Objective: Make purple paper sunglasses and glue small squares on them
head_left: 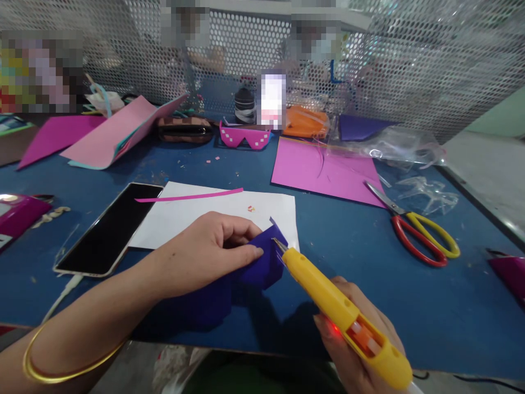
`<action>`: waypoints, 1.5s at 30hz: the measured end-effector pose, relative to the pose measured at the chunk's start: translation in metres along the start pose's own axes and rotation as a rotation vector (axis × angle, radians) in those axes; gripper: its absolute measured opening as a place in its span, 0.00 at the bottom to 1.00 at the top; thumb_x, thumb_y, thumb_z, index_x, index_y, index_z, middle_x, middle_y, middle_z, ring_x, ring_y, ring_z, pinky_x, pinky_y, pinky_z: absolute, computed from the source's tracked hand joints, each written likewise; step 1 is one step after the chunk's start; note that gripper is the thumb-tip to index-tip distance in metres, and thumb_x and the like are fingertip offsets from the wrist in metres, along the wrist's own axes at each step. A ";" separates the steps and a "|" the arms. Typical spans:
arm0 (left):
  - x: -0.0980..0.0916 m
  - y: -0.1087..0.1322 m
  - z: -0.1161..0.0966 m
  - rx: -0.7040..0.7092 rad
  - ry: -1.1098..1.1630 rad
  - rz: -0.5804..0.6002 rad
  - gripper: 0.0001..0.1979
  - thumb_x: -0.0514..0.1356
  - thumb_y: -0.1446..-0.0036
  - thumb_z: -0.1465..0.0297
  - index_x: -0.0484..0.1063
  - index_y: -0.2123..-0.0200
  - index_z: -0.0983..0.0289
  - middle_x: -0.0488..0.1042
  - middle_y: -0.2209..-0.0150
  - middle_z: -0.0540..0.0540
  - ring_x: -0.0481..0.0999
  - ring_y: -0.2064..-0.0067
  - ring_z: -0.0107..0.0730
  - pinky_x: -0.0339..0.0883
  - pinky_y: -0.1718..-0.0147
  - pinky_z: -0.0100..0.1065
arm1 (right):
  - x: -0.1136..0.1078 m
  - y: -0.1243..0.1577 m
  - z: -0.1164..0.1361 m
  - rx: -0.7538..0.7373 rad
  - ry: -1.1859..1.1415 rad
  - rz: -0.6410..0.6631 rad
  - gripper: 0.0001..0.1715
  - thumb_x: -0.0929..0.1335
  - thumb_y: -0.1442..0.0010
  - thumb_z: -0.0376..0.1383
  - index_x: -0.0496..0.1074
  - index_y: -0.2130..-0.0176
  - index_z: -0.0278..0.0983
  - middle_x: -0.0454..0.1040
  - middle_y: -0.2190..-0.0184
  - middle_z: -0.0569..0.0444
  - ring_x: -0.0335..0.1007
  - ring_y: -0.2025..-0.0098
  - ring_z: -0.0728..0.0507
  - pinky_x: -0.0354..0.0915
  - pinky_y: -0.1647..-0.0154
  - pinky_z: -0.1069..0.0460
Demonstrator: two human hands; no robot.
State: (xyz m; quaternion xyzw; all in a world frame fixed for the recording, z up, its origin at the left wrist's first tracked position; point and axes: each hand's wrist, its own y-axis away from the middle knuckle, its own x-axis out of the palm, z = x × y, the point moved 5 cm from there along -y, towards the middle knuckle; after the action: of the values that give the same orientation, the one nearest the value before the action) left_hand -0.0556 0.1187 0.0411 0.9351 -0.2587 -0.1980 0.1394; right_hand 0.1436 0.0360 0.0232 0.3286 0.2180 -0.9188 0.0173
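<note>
Left fingers: my left fingers [246, 255] are pinching a folded purple paper piece [264, 267], thumb on top, just above the near part of the surface [241, 169].
Right fingers: mine on the right [328, 342] are wrapped round a yellow glue gun [320, 287], little red light glowing beside them.
Nozzle: right over the purple fold, close to my left thumb; can't tell if it's actually touching.
White sheet: the white sheet [192, 221] lies flat just beyond my left fingers, which hide part of its near edge.
Pink strip: a thin pink strip [192, 195] runs over that sheet, past my left fingers, with one end across the phone.
Phone: dark phone [110, 230] left of my left fingers, white cable [68, 293] trailing back under my forearm.
Scissors: red-and-yellow scissors [410, 219] ahead and to the right of my right fingers, blades over a corner of the pink sheet [324, 172].
Clear stuff: crumpled plastic [389, 145] covers some of that sheet's far side, so it's kinda blocked there.
Straight ahead: pink pixel glasses [246, 137], far beyond my left fingers, with a dark spool [245, 104] and a blurred lit screen [273, 101] behind.
Far left: folded pink paper [118, 131] plus a brown case [184, 131], both well beyond my left fingers.
Back: a perforated metal panel [238, 38] closes off the far side.
</note>
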 end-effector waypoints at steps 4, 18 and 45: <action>0.000 0.000 -0.001 -0.002 -0.008 0.002 0.09 0.61 0.42 0.64 0.78 0.65 0.61 0.76 0.73 0.48 0.68 0.73 0.24 0.60 0.73 0.25 | 0.000 -0.001 0.003 -0.010 0.008 -0.003 0.08 0.63 0.33 0.39 0.63 0.66 0.40 0.64 0.75 0.60 0.61 0.80 0.51 0.59 0.81 0.53; 0.001 0.002 -0.004 -0.005 -0.001 0.004 0.09 0.61 0.42 0.64 0.79 0.64 0.61 0.77 0.72 0.48 0.69 0.72 0.25 0.61 0.72 0.25 | -0.002 -0.001 0.003 -0.017 -0.040 -0.003 0.08 0.64 0.33 0.40 0.64 0.64 0.40 0.66 0.74 0.60 0.63 0.79 0.51 0.59 0.81 0.54; -0.014 0.004 -0.001 -0.048 0.052 -0.087 0.11 0.65 0.46 0.60 0.79 0.65 0.61 0.78 0.72 0.49 0.72 0.74 0.26 0.63 0.76 0.24 | -0.045 0.000 -0.025 0.136 0.107 -0.136 0.11 0.66 0.35 0.44 0.71 0.55 0.42 0.73 0.65 0.53 0.73 0.66 0.44 0.67 0.70 0.50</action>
State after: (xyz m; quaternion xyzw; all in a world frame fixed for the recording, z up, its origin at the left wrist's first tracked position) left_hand -0.0678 0.1226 0.0475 0.9467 -0.2092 -0.1857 0.1596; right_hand 0.1934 0.0416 0.0332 0.3619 0.1778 -0.9117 -0.0792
